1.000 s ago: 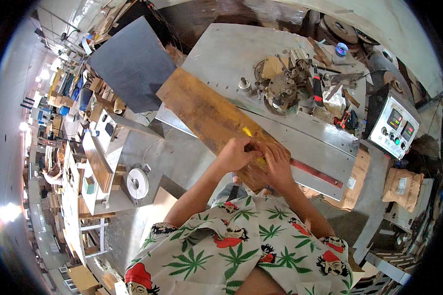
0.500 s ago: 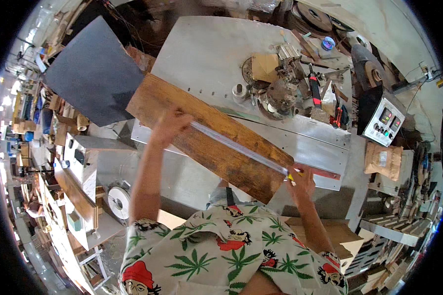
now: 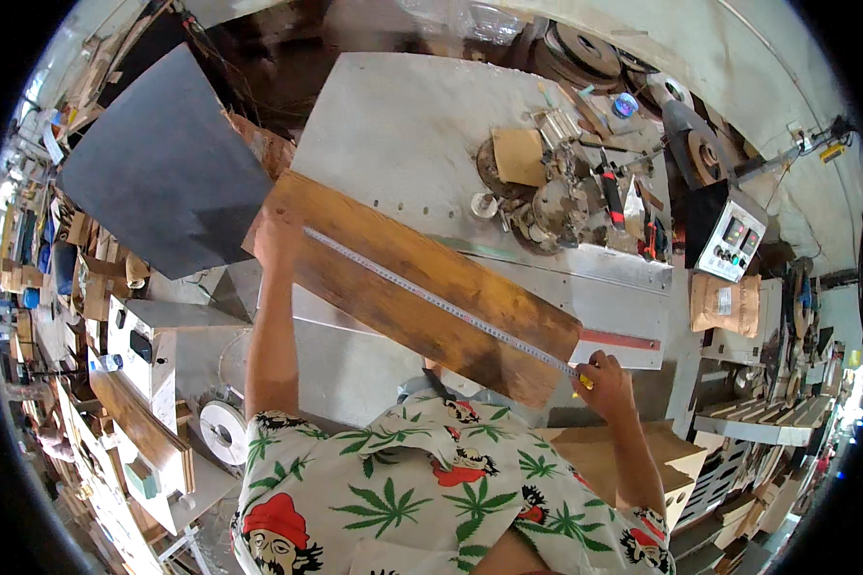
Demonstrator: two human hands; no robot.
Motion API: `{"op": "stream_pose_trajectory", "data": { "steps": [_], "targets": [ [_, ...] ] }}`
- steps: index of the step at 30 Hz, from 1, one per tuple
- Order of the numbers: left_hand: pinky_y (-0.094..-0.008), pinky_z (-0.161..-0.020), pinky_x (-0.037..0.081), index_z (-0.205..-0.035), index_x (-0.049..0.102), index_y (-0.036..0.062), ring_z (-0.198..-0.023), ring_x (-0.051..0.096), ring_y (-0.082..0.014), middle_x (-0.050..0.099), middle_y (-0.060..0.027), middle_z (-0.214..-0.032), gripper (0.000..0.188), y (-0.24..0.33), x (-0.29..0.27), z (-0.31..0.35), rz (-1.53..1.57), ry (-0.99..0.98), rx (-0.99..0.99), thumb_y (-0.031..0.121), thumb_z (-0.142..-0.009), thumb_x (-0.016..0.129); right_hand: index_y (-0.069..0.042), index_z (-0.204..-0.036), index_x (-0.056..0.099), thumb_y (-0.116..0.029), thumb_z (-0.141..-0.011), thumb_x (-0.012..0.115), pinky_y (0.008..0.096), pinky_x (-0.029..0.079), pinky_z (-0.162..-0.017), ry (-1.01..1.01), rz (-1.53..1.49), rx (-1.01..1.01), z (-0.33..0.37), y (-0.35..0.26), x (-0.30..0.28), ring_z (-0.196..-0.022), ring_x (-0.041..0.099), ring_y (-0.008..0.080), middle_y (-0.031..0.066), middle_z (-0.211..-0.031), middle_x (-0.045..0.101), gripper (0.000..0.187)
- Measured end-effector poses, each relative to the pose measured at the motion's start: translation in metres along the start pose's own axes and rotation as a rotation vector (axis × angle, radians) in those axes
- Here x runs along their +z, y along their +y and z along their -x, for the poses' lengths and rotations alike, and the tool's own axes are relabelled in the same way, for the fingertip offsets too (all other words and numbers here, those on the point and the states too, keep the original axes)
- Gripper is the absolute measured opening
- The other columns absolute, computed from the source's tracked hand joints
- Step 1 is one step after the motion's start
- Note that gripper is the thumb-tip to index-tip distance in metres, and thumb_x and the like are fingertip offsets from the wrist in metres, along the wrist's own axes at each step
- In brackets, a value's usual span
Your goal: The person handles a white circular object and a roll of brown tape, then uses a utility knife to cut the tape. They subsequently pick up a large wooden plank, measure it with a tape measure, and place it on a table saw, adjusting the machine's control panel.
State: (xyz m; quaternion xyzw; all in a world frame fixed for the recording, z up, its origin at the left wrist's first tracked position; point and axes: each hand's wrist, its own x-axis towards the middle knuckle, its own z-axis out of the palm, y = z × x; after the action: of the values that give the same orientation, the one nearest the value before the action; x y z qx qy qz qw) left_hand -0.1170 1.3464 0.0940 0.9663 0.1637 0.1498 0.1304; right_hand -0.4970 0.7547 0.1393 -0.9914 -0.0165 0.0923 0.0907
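Note:
A brown wooden board (image 3: 422,297) lies slanted across the near edge of the metal machine table. Along its top runs the extended blade (image 3: 431,299) of a tape measure, straight and close to the wood. My left hand (image 3: 276,235) is at the board's far-left end, closed at the blade's end; its fingertips are partly hidden. Just past the board's right end, my right hand (image 3: 608,385) is closed around the tape measure's yellow case (image 3: 584,381), which mostly hides in the palm.
On the metal table (image 3: 403,125) stands a cluttered group of metal parts (image 3: 556,206), with a red-and-black tool (image 3: 612,192) beside it. A dark panel (image 3: 168,168) is at left. A control box (image 3: 732,240) and a paper sack (image 3: 726,303) stand at right.
My left hand has moved left to the board's end, and more of the blade lies along the board. My right hand has shifted slightly right and down, off the board's right end.

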Motion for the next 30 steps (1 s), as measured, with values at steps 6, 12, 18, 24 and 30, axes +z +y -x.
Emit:
{"op": "stream_pose_trajectory", "data": {
  "steps": [6,12,18,24,30],
  "targets": [
    [-0.0588,-0.117,0.043,-0.125,0.074,0.0044,-0.131,0.058,-0.0437,0.069,-0.0178,-0.133,0.042,0.09,-0.041,0.079,0.38,-0.123,1.0,0.034,-0.096,0.075,-0.016,-0.1,0.081,-0.034,-0.084,0.087,0.0485,0.062,-0.076,0.082,-0.061,-0.005,-0.025,-0.012,0.0,-0.098,0.071,0.0301,0.0054,-0.108,0.067,0.024],
    [-0.0439,-0.098,0.059,-0.121,0.073,0.0113,-0.108,0.073,-0.0287,0.077,-0.0043,-0.115,0.036,0.128,0.008,0.096,0.473,-0.33,1.416,0.021,-0.087,0.076,-0.012,-0.101,0.083,-0.024,-0.08,0.087,0.0504,0.059,-0.083,0.076,-0.108,-0.026,-0.059,-0.023,-0.017,-0.1,0.069,0.0346,0.0119,-0.11,0.068,0.025],
    [-0.0424,-0.084,0.061,-0.11,0.076,0.0175,-0.097,0.074,-0.0281,0.078,-0.0028,-0.105,0.023,0.083,0.06,0.016,0.262,-0.19,1.163,0.016,-0.087,0.072,-0.009,-0.098,0.08,-0.019,-0.08,0.084,0.0514,0.057,-0.092,0.323,0.0,0.076,-0.049,0.035,0.006,-0.112,0.064,0.037,0.0142,-0.115,0.066,0.021],
    [-0.0446,-0.101,0.057,-0.102,0.076,0.0161,-0.112,0.069,-0.0299,0.073,-0.0035,-0.117,0.014,0.085,0.092,-0.002,0.315,-0.139,1.074,0.015,-0.089,0.072,-0.011,-0.114,0.077,-0.014,-0.083,0.081,0.0528,0.055,-0.092,0.236,-0.093,0.113,-0.026,0.066,0.042,-0.106,0.061,0.0378,0.0139,-0.112,0.064,0.031],
    [-0.046,-0.111,0.048,-0.103,0.076,0.014,-0.123,0.062,-0.0315,0.065,-0.0057,-0.12,0.014,0.084,0.129,0.006,0.288,-0.257,0.949,0.014,-0.09,0.073,-0.012,-0.104,0.081,-0.01,-0.085,0.08,0.051,0.054,-0.098,0.365,-0.044,0.12,-0.041,0.068,0.071,-0.114,0.061,0.0374,0.0125,-0.115,0.064,0.02]
  ]
}}
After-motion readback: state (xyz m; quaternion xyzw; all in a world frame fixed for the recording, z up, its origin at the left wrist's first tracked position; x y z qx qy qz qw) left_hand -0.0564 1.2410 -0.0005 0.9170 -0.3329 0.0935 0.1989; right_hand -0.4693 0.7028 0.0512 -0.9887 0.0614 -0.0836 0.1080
